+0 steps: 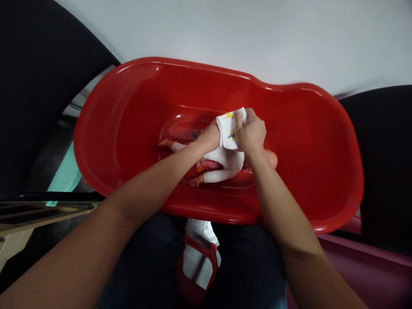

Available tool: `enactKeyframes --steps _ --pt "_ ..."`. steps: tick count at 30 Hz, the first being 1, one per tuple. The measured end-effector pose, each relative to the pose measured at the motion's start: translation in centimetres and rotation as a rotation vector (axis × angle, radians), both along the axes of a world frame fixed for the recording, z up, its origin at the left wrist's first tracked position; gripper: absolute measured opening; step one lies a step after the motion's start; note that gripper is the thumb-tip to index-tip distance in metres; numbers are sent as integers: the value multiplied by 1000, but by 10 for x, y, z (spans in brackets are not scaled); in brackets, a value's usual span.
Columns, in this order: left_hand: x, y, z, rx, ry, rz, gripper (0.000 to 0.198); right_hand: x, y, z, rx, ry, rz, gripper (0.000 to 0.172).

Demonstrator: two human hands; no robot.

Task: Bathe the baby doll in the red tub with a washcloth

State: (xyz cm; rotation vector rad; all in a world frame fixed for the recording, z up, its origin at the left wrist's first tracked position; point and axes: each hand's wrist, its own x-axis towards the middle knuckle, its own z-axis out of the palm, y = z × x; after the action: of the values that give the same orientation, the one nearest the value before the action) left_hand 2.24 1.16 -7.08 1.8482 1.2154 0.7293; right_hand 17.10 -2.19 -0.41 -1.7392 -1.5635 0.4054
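My right hand (252,131) grips a white cloth mitt (228,128) with yellow and dark printed figures, the thumb lying on top of the cloth. At the wrist, my left hand (213,136) goes into the mitt's hemmed opening, and its fingers are hidden inside. Below both hands lies a baby doll (222,174) in white clothing, inside a red baby bathtub (299,180). One of its small hands and another limb end stick out to the left. Part of its rounded head shows beside my right wrist, while my arms hide much of its body.
A pale wall (257,38) rises behind the tub. Dark rounded shapes flank it on both sides. At the lower left is a wooden frame (48,221), with a mint-green object (66,171) beyond it. A red and white item (198,262) lies between my legs.
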Motion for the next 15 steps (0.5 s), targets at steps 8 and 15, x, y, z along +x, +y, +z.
enactKeyframes --steps 8,15 --pt "-7 -11 27 37 -45 -54 38 8 16 -11 6 217 -77 56" --pt "-14 8 16 -48 -134 320 50 8 20 -18 134 403 -108 62"
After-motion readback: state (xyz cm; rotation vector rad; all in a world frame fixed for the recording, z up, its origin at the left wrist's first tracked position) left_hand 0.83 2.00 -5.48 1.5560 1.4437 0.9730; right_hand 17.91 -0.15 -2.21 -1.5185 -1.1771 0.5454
